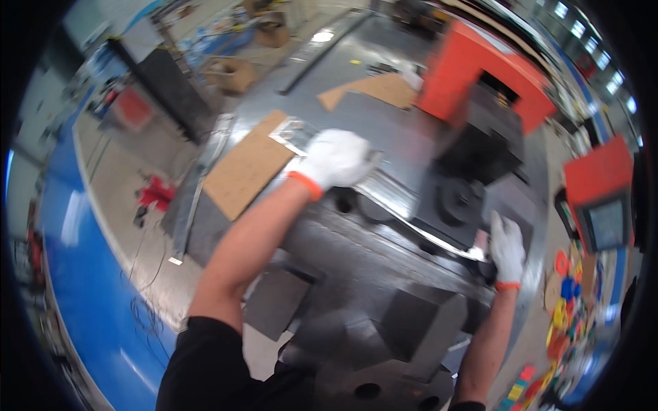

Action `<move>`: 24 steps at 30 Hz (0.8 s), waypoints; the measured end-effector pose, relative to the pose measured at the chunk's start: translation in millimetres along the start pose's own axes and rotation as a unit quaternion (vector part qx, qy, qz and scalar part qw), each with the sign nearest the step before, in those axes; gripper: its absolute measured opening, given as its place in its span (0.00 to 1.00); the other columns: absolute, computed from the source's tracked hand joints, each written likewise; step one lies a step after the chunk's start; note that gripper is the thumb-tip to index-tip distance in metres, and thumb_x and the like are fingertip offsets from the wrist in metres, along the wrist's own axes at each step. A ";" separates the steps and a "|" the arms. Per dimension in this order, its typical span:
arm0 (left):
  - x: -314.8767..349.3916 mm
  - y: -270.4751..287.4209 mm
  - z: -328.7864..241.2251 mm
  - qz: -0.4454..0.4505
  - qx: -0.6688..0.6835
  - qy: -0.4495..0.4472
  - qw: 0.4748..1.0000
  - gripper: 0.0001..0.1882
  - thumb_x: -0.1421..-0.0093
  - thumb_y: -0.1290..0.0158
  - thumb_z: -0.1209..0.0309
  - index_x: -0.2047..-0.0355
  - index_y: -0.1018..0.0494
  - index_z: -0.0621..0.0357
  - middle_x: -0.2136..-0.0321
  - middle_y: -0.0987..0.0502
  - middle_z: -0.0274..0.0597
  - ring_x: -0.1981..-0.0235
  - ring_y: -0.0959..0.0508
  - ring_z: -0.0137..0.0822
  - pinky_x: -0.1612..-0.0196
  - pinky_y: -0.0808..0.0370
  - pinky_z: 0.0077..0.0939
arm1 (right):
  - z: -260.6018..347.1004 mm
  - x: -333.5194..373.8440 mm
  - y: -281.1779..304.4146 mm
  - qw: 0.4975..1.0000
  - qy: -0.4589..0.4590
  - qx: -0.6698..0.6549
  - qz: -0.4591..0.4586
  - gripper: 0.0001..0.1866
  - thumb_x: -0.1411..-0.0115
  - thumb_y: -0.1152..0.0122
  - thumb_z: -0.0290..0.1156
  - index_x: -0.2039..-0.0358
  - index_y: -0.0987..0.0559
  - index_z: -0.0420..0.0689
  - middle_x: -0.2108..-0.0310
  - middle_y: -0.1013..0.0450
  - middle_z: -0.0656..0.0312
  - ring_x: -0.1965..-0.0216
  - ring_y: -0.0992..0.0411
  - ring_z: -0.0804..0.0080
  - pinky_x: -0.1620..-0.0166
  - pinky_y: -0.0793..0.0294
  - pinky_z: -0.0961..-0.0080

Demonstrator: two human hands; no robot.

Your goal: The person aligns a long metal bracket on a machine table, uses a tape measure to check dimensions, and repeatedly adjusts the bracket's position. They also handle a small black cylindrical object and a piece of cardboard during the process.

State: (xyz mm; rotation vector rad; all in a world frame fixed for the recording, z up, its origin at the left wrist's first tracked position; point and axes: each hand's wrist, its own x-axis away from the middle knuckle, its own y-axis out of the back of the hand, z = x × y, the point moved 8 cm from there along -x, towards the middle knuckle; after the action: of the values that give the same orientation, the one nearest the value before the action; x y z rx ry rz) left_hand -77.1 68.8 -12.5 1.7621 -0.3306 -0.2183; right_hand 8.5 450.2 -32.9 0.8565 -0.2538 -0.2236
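A long, shiny metal strip [425, 231] lies slantwise across the machine bed, in front of a round black die [458, 200]. At its left end, my left hand [336, 157], in a white glove with an orange cuff, is closed on the strip. My right hand [507, 250], gloved the same way, curls at the strip's right end by the die block; motion blur softens its fingers. Above the die stands a dark machine head [483, 147] in a red-orange housing [456, 72].
Brown cardboard [248, 164] lies left of my left hand, and another piece [373, 90] farther back. Dark angled metal blocks [425, 322] stand nearest me. A red-orange control box with a screen [606, 222] is at right, beside colourful parts [565, 301] on the floor.
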 end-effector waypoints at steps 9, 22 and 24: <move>2.7 8.3 -8.9 -0.067 0.037 -0.036 0.996 0.28 0.29 0.52 0.49 0.73 0.15 0.58 0.74 0.16 0.56 0.68 0.15 0.60 0.57 0.18 0.52 | -42.9 -19.7 4.4 1.000 0.019 0.008 -0.018 0.31 0.25 0.47 0.55 0.72 0.22 0.38 0.78 0.29 0.59 0.75 0.31 0.68 0.65 0.31 0.65; 12.5 10.3 -2.3 -0.072 0.054 -0.041 0.995 0.28 0.30 0.51 0.49 0.73 0.15 0.59 0.75 0.16 0.56 0.68 0.15 0.60 0.58 0.19 0.52 | -32.3 -18.3 -2.3 1.000 0.030 0.000 0.004 0.31 0.24 0.47 0.56 0.78 0.27 0.44 0.81 0.36 0.68 0.79 0.39 0.77 0.72 0.40 0.67; 10.9 12.7 -6.1 -0.068 0.056 -0.046 0.995 0.28 0.30 0.51 0.49 0.72 0.15 0.60 0.74 0.16 0.57 0.68 0.15 0.60 0.57 0.19 0.52 | -27.9 -13.2 2.3 1.000 0.016 -0.004 0.008 0.32 0.25 0.47 0.56 0.75 0.23 0.40 0.80 0.32 0.63 0.76 0.34 0.72 0.68 0.35 0.65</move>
State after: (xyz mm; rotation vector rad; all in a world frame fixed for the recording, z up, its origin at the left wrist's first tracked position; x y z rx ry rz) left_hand -66.2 68.3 1.5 1.8909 -0.2936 -0.3848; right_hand 4.8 475.5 -50.4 0.8490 -0.2302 -0.1968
